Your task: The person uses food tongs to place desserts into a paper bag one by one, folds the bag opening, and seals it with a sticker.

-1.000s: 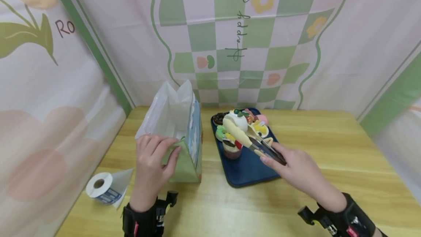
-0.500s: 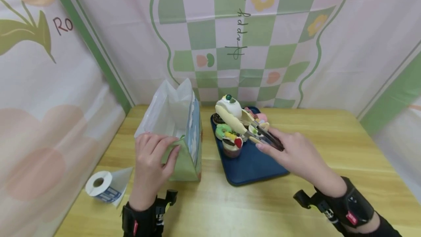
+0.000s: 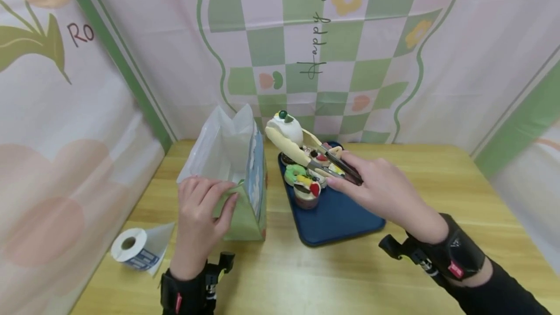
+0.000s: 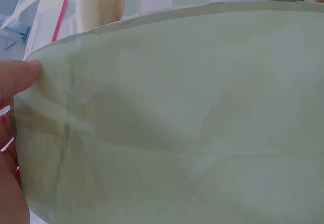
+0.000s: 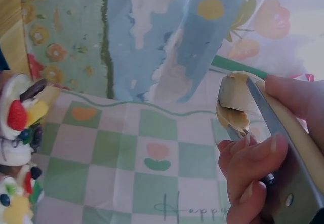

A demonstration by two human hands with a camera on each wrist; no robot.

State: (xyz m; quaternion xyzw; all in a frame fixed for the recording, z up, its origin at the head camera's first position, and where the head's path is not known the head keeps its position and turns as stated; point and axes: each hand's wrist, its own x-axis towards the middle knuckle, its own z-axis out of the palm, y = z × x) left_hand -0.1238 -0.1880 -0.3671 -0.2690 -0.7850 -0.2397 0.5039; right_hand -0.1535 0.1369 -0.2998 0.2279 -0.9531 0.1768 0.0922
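My left hand (image 3: 202, 213) pinches the near rim of an upright paper bag (image 3: 243, 220), thumb outside; the bag has a green front and a white inside, and its mouth gapes. Its green panel (image 4: 162, 102) fills most of the left wrist view. My right hand (image 3: 385, 188) grips metal tongs (image 3: 286, 148) with cream-coloured tips. Between those tips sits a round white cream-topped cake (image 3: 287, 130) with a dark green berry, raised above the tray, just right of the bag's mouth. The right wrist view shows the tongs (image 5: 298, 178) from behind, with the cake mostly hidden.
A dark blue tray (image 3: 341, 225) bears several small desserts, among them a green doughnut (image 3: 295, 174) and a fruit-topped cup cake (image 3: 306, 197). A roll of labels (image 3: 135, 249) lies at the left of the wooden table (image 3: 437, 198). A patterned cloth (image 3: 315, 38) hangs behind.
My right hand has moved the tongs and the white cake left and up, from over the tray towards the bag. The left hand has kept its hold on the bag's rim.
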